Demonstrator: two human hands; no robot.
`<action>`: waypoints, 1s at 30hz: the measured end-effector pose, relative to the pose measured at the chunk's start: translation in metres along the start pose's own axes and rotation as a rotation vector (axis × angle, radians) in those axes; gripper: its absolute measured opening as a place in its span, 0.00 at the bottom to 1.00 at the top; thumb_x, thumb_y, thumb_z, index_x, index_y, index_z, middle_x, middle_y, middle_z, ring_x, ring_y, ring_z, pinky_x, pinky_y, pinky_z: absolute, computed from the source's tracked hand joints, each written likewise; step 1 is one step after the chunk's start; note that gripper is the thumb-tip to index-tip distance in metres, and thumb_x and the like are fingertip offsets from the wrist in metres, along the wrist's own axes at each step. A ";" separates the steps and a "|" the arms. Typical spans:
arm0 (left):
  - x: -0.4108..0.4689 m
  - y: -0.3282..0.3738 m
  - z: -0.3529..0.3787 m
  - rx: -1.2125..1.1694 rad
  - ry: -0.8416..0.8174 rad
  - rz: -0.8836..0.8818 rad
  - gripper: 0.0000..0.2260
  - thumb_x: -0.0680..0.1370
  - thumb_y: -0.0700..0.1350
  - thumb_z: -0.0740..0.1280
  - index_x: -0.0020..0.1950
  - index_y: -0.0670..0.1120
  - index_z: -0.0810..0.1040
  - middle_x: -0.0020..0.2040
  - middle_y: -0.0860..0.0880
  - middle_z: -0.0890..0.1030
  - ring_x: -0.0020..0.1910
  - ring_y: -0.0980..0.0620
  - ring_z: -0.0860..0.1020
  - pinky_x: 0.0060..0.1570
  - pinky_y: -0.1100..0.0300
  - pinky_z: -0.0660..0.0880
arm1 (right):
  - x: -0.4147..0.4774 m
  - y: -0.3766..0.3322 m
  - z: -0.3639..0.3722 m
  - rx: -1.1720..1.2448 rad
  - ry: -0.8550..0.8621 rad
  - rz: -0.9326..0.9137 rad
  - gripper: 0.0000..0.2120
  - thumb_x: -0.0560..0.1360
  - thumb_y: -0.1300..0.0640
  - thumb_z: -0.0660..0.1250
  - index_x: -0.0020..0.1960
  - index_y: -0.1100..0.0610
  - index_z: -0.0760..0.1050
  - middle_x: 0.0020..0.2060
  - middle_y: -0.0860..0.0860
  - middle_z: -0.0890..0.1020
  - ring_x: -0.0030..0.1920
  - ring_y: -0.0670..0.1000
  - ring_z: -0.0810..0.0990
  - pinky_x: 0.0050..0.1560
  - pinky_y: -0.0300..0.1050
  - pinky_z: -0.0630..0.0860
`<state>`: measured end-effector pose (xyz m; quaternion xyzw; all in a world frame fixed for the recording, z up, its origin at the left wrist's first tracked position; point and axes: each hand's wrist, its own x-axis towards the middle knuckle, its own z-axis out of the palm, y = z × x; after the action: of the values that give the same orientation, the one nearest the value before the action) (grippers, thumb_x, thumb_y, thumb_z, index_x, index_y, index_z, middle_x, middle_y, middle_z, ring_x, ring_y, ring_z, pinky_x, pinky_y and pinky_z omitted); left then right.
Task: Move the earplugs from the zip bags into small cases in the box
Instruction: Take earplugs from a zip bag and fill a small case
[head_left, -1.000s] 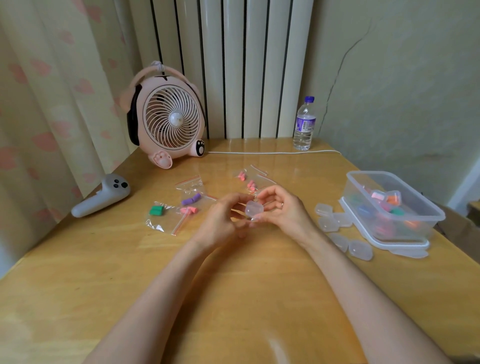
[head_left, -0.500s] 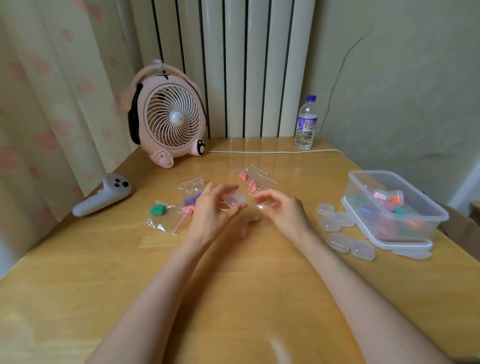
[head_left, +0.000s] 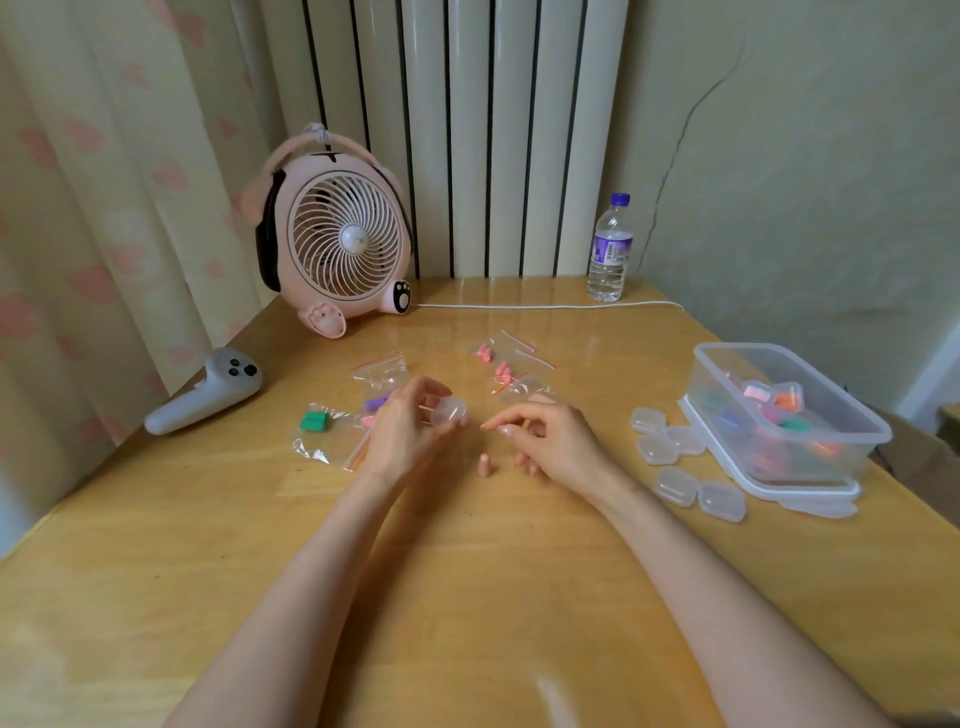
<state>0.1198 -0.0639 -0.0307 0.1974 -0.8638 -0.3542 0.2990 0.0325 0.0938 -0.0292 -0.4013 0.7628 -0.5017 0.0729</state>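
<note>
While the left hand pinches the clear case, a loose earplug lies on the counter: light, squashy, probably best nipped mid-body. Fingers of the right hand curl, contents unclear.

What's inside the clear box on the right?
Small clear cases holding pink, orange, green and blue earplugs sit inside the box. Lower ones blur behind its wall; no count possible.

Views: one, head-worn and wide-angle.
Position: above the near edge of the wooden table.
Facing: forward and down, toward the radiator.
Nearness: forearms fill the foreground; left hand and right hand sit mid-frame.
</note>
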 end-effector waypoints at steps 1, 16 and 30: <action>0.000 0.000 0.000 -0.008 -0.005 -0.008 0.14 0.70 0.45 0.74 0.52 0.45 0.76 0.44 0.50 0.78 0.40 0.53 0.75 0.33 0.72 0.67 | -0.001 -0.002 -0.002 0.067 -0.015 0.023 0.08 0.74 0.66 0.67 0.44 0.56 0.81 0.37 0.46 0.75 0.29 0.49 0.76 0.27 0.39 0.72; -0.004 0.004 -0.005 0.020 -0.074 -0.093 0.14 0.64 0.46 0.78 0.45 0.45 0.79 0.38 0.51 0.80 0.36 0.56 0.76 0.32 0.74 0.69 | -0.003 0.002 0.020 -0.142 -0.044 -0.018 0.04 0.66 0.63 0.75 0.38 0.56 0.82 0.31 0.44 0.73 0.28 0.39 0.70 0.34 0.30 0.66; -0.008 0.010 0.001 -0.049 -0.096 -0.058 0.16 0.65 0.45 0.78 0.47 0.42 0.78 0.41 0.51 0.80 0.37 0.58 0.77 0.34 0.77 0.69 | 0.001 0.008 0.002 0.164 0.001 0.087 0.09 0.68 0.67 0.73 0.41 0.53 0.79 0.29 0.50 0.73 0.22 0.48 0.70 0.25 0.38 0.70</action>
<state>0.1238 -0.0519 -0.0275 0.1977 -0.8623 -0.3927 0.2515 0.0281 0.0932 -0.0362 -0.3603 0.7359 -0.5591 0.1269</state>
